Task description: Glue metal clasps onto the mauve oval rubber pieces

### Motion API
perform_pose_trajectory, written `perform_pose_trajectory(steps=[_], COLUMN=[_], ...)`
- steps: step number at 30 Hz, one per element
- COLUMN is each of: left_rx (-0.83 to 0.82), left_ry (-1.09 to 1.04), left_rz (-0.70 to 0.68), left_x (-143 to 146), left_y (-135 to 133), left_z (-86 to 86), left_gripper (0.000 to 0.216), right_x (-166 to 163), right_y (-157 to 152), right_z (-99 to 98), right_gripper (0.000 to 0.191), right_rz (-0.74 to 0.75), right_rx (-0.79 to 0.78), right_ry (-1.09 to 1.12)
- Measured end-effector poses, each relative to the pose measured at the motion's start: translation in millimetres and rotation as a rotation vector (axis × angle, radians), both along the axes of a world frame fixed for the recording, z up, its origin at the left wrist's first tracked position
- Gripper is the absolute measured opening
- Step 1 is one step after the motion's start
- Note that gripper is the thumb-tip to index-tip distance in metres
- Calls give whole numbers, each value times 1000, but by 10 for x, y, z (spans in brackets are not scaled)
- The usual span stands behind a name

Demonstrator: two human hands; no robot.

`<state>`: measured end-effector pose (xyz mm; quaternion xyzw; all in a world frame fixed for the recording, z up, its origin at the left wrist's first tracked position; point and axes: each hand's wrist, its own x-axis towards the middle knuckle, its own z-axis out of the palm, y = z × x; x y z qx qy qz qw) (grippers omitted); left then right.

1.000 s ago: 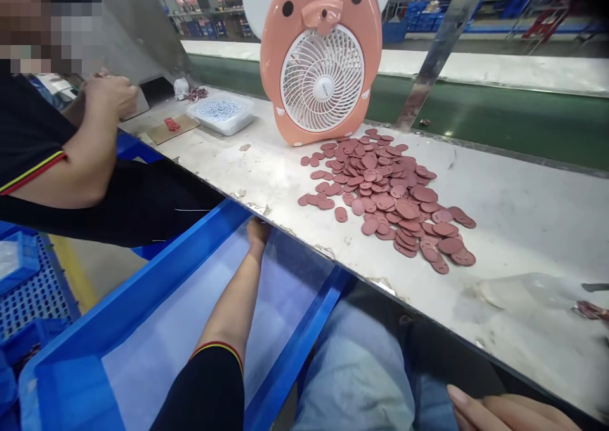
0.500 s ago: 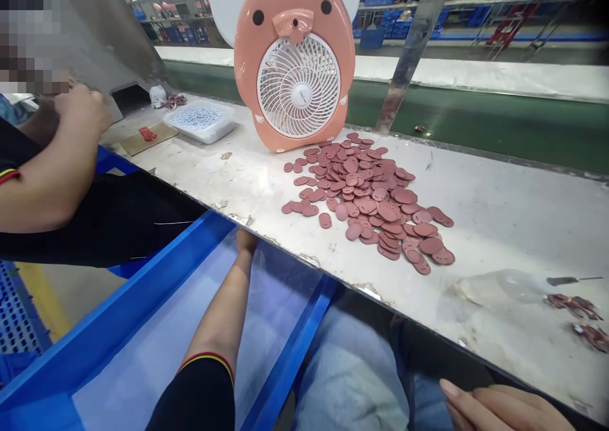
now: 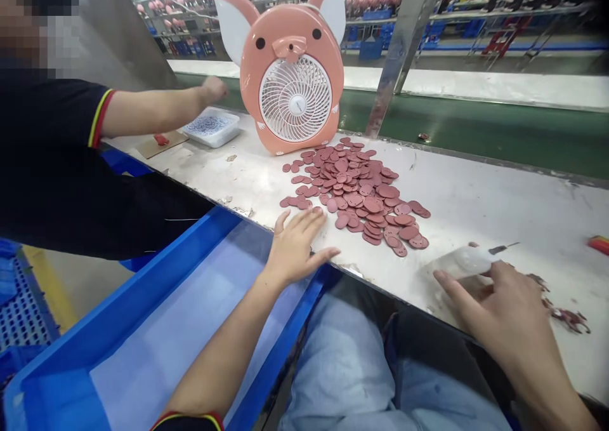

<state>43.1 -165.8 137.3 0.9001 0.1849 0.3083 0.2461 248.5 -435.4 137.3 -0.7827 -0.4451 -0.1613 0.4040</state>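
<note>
My left hand (image 3: pixel 299 247) lies at the front edge of the worktable, fingers spread, holding nothing. Just beyond its fingertips is a heap of reddish-brown oval pieces (image 3: pixel 361 193), several with small holes. At the right, my right hand (image 3: pixel 507 310) hovers over a translucent squeeze bottle (image 3: pixel 466 263) lying on its side, with a dark tip and thin needle. Thumb and fingers are apart around the near side of the bottle; no closed grip shows. Dark red stringy pieces (image 3: pixel 571 318) lie beside that hand, partly hidden by it.
A pink pig-shaped fan (image 3: pixel 292 82) stands behind the heap. A co-worker's arm (image 3: pixel 157 110) reaches over a white tray (image 3: pixel 223 136) of small bluish bits. Below the table edge sits a blue bin (image 3: pixel 118 317). A metal post (image 3: pixel 394 63) rises at the back. A red object (image 3: pixel 598 244) lies far right.
My left hand has come up from under the table edge onto the tabletop. My right hand has moved forward to the bottle. The co-worker's arm has stretched out over the tray.
</note>
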Motion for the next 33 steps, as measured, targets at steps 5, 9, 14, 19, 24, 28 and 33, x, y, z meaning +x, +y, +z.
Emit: perform_pose_trajectory(steps=[5, 9, 14, 19, 24, 28, 33], left_rx=[-103, -290, -619, -1105, -2188, -2331, -2058], left_ry=[38, -4, -167, -322, -146, -89, -91], left_rz=[-181, -227, -188, -73, -22, 7, -226], left_x=[-28, -75, -59, -114, -172, -194, -224], left_y=[-262, -408, -633, -1218, -1723, -1898, -1935], left_z=[-58, -138, -63, 102, 189, 161, 29], left_gripper=[22, 18, 9, 22, 38, 33, 42], right_x=[-152, -475, -728, -789, -850, -858, -861], right_y=[-27, -88, -103, -126, -174, -218, -254], right_z=[-12, 6, 23, 181, 311, 330, 290], right_gripper=[17, 15, 19, 17, 26, 21, 26], right_rz=[-42, 142, 319, 433, 636, 726, 757], right_rx=[-24, 102, 193, 238, 160, 132, 137], right_ry=[161, 408, 593, 708, 902, 1111, 1376])
